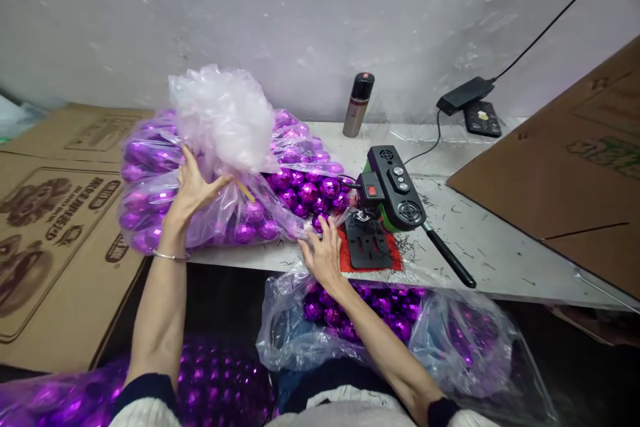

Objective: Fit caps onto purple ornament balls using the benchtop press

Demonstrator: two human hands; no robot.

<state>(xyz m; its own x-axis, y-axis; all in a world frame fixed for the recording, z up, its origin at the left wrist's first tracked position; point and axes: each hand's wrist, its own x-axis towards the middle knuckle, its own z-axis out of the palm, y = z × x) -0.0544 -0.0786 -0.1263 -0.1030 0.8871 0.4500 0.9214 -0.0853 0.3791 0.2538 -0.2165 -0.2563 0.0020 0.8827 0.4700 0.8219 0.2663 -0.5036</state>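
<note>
A big clear plastic bag [220, 213] full of shiny purple mirror-ball ornaments [307, 193] lies on the white bench, its mouth spread toward the machine. My left hand [195, 187] rests on the bag with thumb and fingers wide apart. Near the left thumb is a thin yellow strip [245, 191]. At the bag's mouth, my right hand [325, 255] has its fingers apart, the tips by the bag's edge and the nearest ball. Beside it stands a black-and-green machine [397, 187] with a red switch, a long handle and a slotted base plate [367, 243] on a red mat.
A second open bag [285, 327] of purple balls sits on my lap, under my right forearm. More bagged balls [220, 380] lie at lower left. Cardboard [55, 227] is left, a carton [565, 173] right. A spray can [359, 107], power adapter [465, 95] and phone [483, 119] stand behind.
</note>
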